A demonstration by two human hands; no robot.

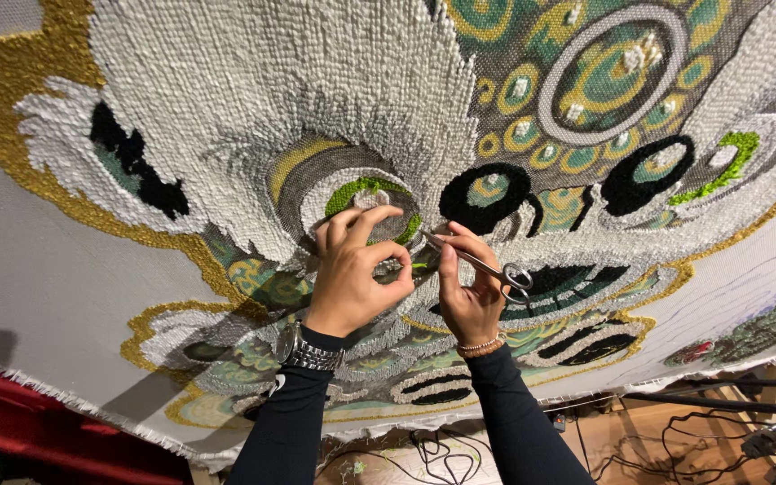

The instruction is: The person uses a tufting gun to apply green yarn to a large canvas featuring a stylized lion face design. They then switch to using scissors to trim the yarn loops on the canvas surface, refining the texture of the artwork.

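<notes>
A large tufted rug [226, 108] in white, gold, green and black hangs stretched on grey backing cloth, filling the view. My left hand [352, 269] pinches the pile beside a bright green loop patch [365, 189], fingers bent against the rug. My right hand [469, 292] holds small metal scissors [487, 267], tips pointing left toward the spot my left hand touches, handles sticking out to the right. Both arms wear black sleeves; a metal watch [309, 352] sits on the left wrist and a bead bracelet [480, 346] on the right.
The bare grey backing cloth [29, 269] ends in a frayed lower edge. Below it lie a wooden floor with tangled black cables [442, 454], a red surface [38, 431] at lower left and a dark bar [729, 404] with equipment at lower right.
</notes>
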